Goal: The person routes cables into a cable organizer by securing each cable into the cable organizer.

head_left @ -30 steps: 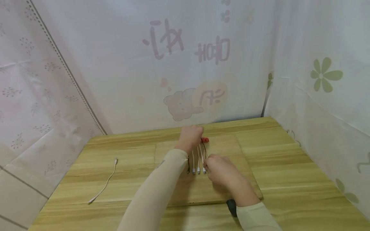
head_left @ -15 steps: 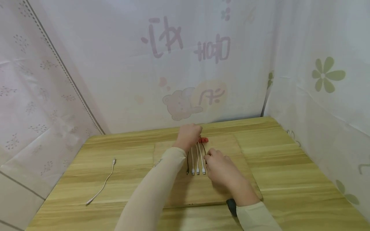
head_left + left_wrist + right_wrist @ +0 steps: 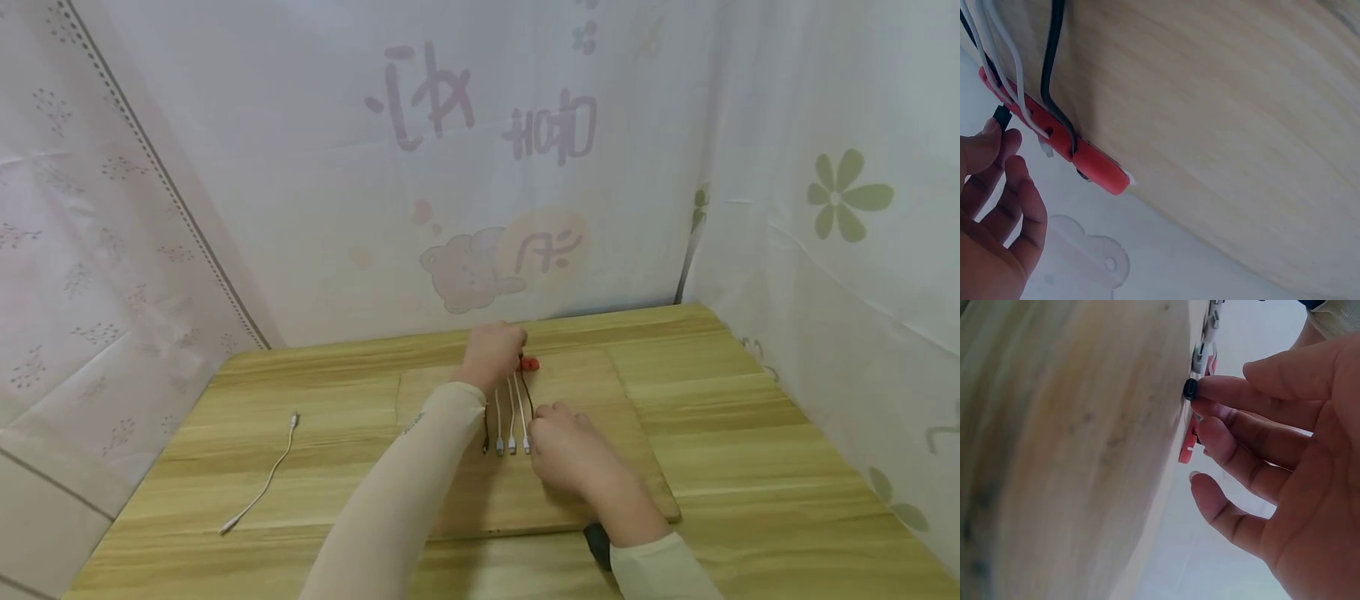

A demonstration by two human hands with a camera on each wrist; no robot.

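Note:
A red cable holder (image 3: 1102, 169) lies at the far edge of the wooden board (image 3: 600, 417), with white and black cables running through its slots. My left hand (image 3: 491, 354) pinches a black plug (image 3: 1002, 117) between thumb and forefinger on the holder's far side. Nearer me, my right hand (image 3: 568, 450) touches the black plug (image 3: 1190, 389) of the rightmost cable with its forefinger; the thumb stays apart from it. Several white cables (image 3: 513, 425) lie side by side, plugs toward me. Left of them is another black cable (image 3: 486, 433), partly hidden by the left sleeve.
A loose short white cable (image 3: 273, 475) lies on the wood-grain table (image 3: 337, 400) at the left. Patterned curtains (image 3: 480, 167) enclose the table at the back and sides. Something dark (image 3: 597, 546) shows under the right wrist.
The right hand has drawn slightly toward me along the rightmost black cable, which lies straighter. My left hand has stayed at the holder. The view has shifted a little.

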